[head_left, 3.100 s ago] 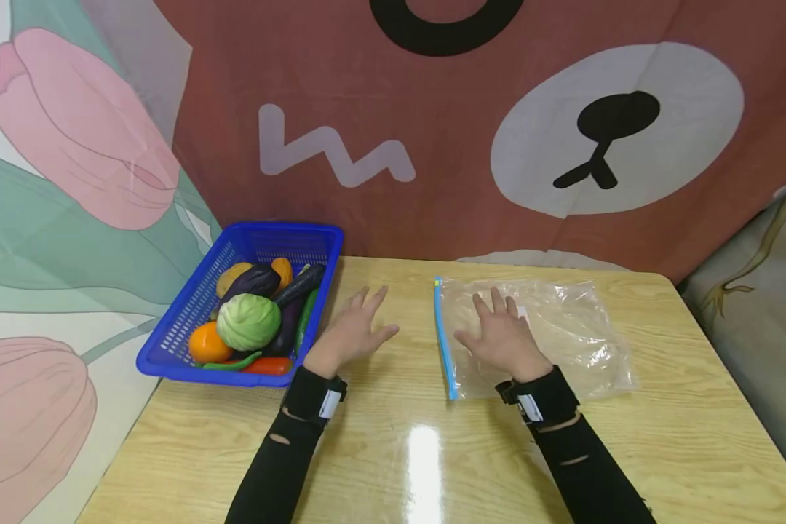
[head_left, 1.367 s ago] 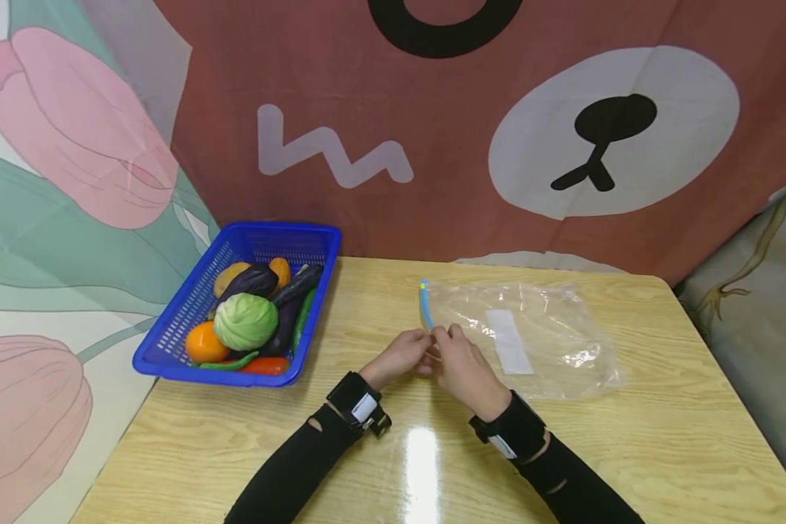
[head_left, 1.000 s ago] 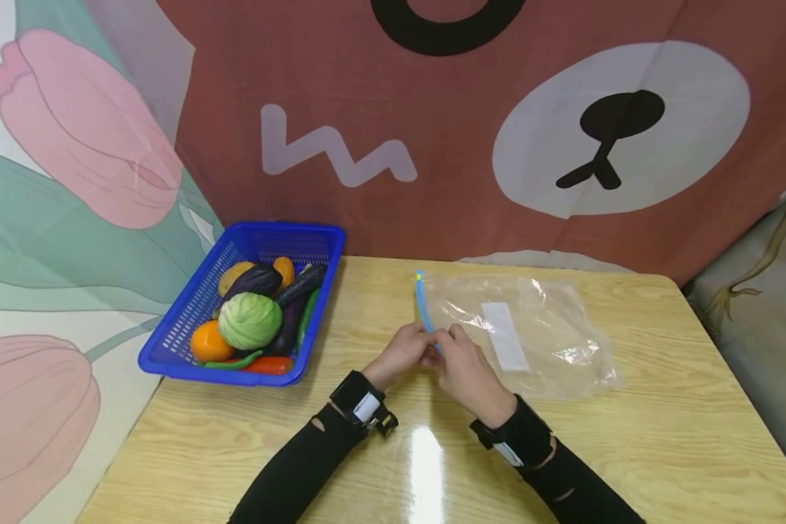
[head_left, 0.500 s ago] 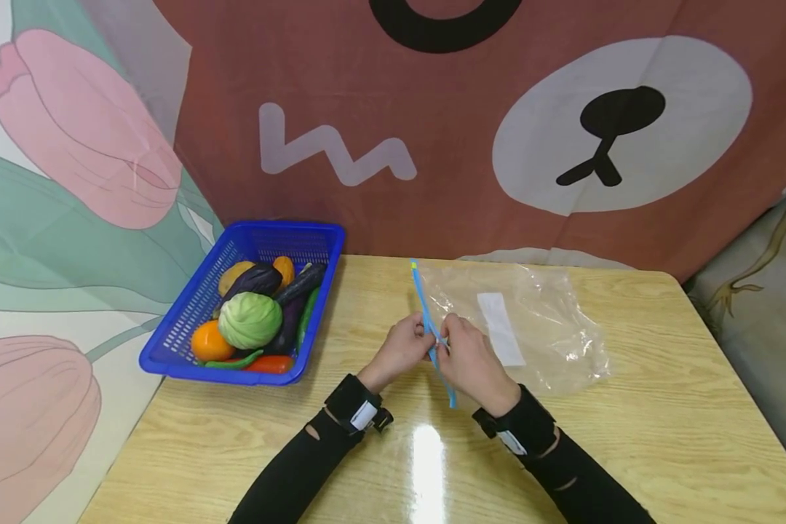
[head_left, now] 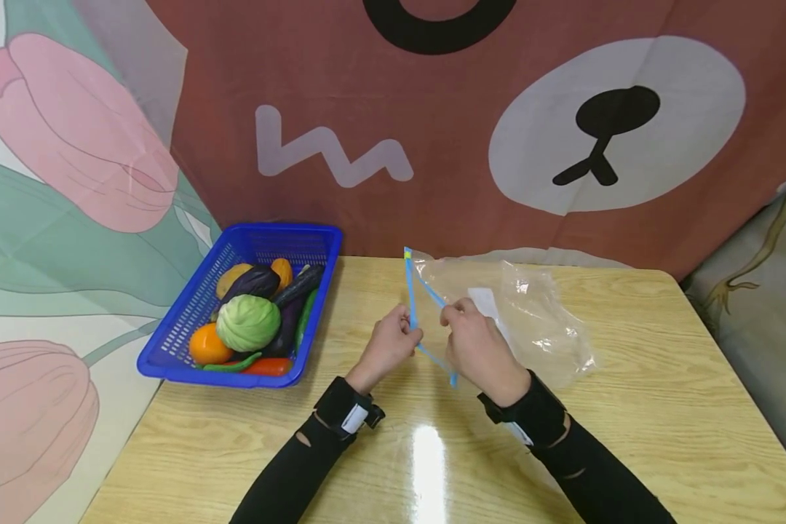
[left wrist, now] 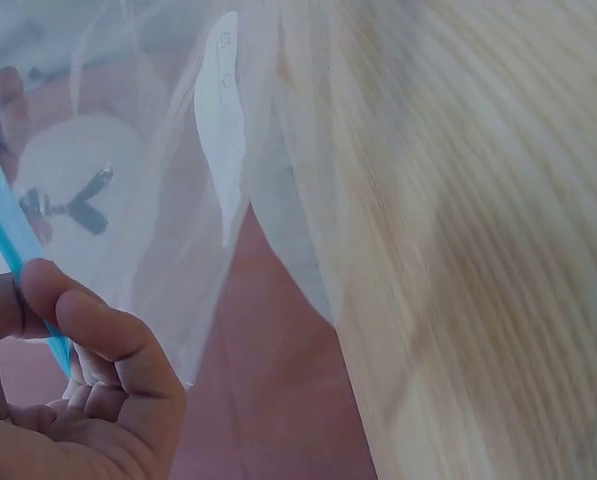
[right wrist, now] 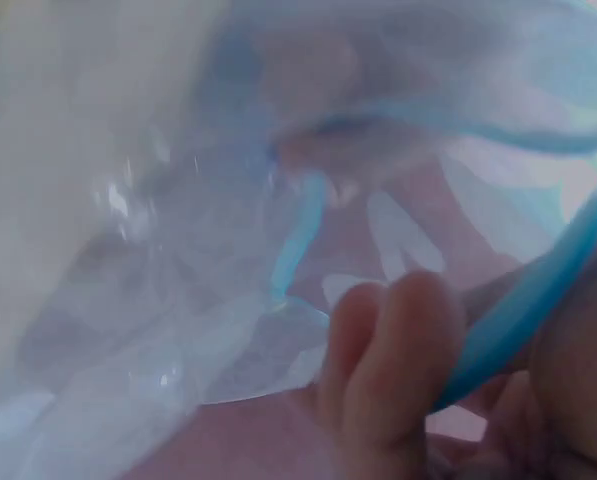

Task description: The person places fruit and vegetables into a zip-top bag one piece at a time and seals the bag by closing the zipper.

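A clear plastic zip bag [head_left: 540,324] with a blue zip strip along its mouth and a white label [head_left: 483,302] lies toward the right of the table. My left hand [head_left: 386,348] pinches one lip of the mouth, and my right hand [head_left: 486,356] pinches the opposite lip. Between them the mouth gapes. In the left wrist view, thumb and curled fingers grip the blue zip strip [left wrist: 13,230], with the see-through film hanging beyond. In the right wrist view, the fingers [right wrist: 403,360] curl at the other blue edge [right wrist: 528,315], and the film covers much of the picture.
A blue plastic basket [head_left: 229,377] stands at the left, holding a green cabbage [head_left: 247,322], an orange [head_left: 209,344], dark eggplants [head_left: 252,281], a red carrot-like piece [head_left: 268,366] and other produce. A printed cloth [head_left: 445,211] hangs behind the table's back edge.
Both hands, first spread open over the table, came together at the bag's zip edge and took hold. The hands then drew apart, opening the mouth, and the bag shifted left and back.
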Motion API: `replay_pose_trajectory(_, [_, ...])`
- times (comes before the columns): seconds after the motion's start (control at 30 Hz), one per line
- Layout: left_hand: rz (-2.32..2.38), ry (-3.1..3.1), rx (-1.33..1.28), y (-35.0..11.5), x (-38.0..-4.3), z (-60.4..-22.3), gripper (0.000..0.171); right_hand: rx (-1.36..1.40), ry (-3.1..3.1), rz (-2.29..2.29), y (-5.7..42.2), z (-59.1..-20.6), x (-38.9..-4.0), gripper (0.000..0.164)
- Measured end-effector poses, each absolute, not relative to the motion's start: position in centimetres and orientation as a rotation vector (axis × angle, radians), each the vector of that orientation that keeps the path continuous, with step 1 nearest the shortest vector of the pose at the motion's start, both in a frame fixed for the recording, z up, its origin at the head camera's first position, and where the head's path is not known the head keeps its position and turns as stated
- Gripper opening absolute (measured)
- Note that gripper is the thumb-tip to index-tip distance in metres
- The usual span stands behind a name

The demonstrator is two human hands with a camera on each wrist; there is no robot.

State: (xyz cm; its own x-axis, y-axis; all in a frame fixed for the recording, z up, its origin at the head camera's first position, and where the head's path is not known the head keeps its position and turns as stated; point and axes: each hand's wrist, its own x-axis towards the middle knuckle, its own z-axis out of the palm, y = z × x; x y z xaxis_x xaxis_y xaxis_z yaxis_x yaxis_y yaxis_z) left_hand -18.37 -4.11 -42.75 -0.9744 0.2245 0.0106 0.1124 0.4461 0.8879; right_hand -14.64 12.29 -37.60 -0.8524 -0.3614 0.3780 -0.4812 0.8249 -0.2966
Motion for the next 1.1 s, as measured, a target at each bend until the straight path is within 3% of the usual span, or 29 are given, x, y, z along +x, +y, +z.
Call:
replay_pose_trajectory(0.3, [1.664,2.634,0.321,-5.1,-18.1,-42.3,0.020,0.607,-2.801,0.411,13.6,-36.2,-15.2,0.027])
replay_pose_trajectory(0.5, [1.516,2.943,0.619,-5.6,-17.9,-41.9,0.022,0.601,-2.888,0.414,14.1,-35.4,-15.5,0.047])
replay_pose_trajectory(0.63, [1.288,2.995,0.776,-5.9,-17.9,-41.6,0.036,0.620,-2.889,0.419,14.4,-35.3,-16.0,0.049])
replay_pose_trajectory(0.93, [1.055,2.915,0.635,-6.4,-17.2,-39.3,0.075,0.612,-3.000,0.413,15.3,-34.2,-16.6,0.056])
replay_pose_trajectory(1.1, [0.893,2.906,0.600,-7.4,-16.7,-37.2,0.081,0.611,-3.025,0.469,15.7,-33.2,-16.5,0.055])
